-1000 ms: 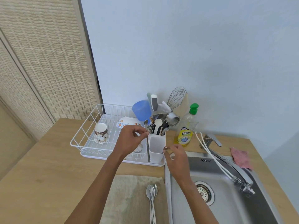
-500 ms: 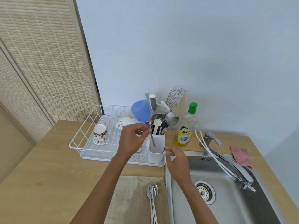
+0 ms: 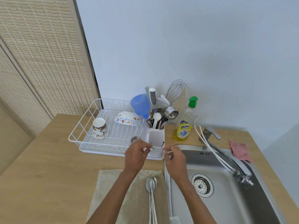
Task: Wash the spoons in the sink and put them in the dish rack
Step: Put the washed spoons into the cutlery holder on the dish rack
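The white wire dish rack (image 3: pixel 76 129) stands on the wooden counter, with a white cutlery holder (image 3: pixel 156 137) at its right end. A metal spoon handle (image 3: pixel 163 143) sticks up from the holder's front compartment and leans on its right wall. My left hand (image 3: pixel 136 155) is at the holder's front rim with its fingertips touching it, and no spoon shows in it. My right hand (image 3: pixel 175 157) hovers by the holder's right corner, fingers loosely curled and holding nothing. A small bundle of spoons (image 3: pixel 151 185) lies on the beige cloth (image 3: pixel 123 191) in front of me.
A steel sink (image 3: pixel 226 204) with drain and faucet (image 3: pixel 234 162) is on the right. Yellow dish soap (image 3: pixel 183 128) and a pink sponge cloth (image 3: pixel 239 151) sit behind it. The rack holds a patterned cup (image 3: pixel 99 128), a bowl (image 3: pixel 127 120) and a blue cup (image 3: pixel 140 104); utensils fill the holder's rear.
My left hand carried a spoon from in front of the rack over the holder, lowered it in and let go. My right hand stayed by the holder's corner.
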`<state>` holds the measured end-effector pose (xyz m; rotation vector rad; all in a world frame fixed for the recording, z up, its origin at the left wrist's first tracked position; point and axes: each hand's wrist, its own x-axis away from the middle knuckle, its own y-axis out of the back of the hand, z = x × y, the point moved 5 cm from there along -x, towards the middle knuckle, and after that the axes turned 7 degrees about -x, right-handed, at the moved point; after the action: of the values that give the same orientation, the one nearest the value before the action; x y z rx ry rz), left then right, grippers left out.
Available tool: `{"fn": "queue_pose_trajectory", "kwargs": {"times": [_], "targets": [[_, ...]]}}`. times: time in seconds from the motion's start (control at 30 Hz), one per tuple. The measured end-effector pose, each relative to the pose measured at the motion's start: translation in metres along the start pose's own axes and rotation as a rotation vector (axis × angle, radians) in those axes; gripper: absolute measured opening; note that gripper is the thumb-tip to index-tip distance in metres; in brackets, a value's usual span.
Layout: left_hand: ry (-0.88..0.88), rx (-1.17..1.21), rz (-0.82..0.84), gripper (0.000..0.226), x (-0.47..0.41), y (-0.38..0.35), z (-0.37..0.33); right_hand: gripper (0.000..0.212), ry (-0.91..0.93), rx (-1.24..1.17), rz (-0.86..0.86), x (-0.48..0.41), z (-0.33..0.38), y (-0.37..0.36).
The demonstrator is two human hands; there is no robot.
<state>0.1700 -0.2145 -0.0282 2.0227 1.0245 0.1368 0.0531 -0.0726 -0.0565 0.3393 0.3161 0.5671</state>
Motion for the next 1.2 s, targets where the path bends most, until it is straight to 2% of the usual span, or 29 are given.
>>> {"fn": "queue_pose_trajectory", "kwargs": {"times": [0.3,0.47,0.6,0.73,1.03,1.2], "targets": [[-0.012,-0.03,0.013,0.015,-0.005,-0.003,0.001,0.015,-0.038,0.03,0.024,0.012,-0.01,-0.005],[0.018,0.014,-0.043,0.007,0.028,0.002,0.013,0.012,-0.129,0.063,0.065,0.03,-0.019,-0.006],[0.132,-0.042,0.217,0.024,0.074,-0.022,0.042,0.02,-0.273,0.135,0.257,0.058,-0.04,-0.019],[0.199,-0.038,0.529,0.021,0.105,-0.047,0.059,0.029,-0.344,0.246,0.383,0.08,-0.049,-0.03],[0.298,0.025,0.728,0.004,0.103,-0.05,0.061,0.012,-0.413,0.29,0.436,0.084,-0.045,-0.034],[0.338,0.074,0.741,0.013,0.106,-0.055,0.062,0.018,-0.455,0.293,0.433,0.085,-0.044,-0.035]]}}
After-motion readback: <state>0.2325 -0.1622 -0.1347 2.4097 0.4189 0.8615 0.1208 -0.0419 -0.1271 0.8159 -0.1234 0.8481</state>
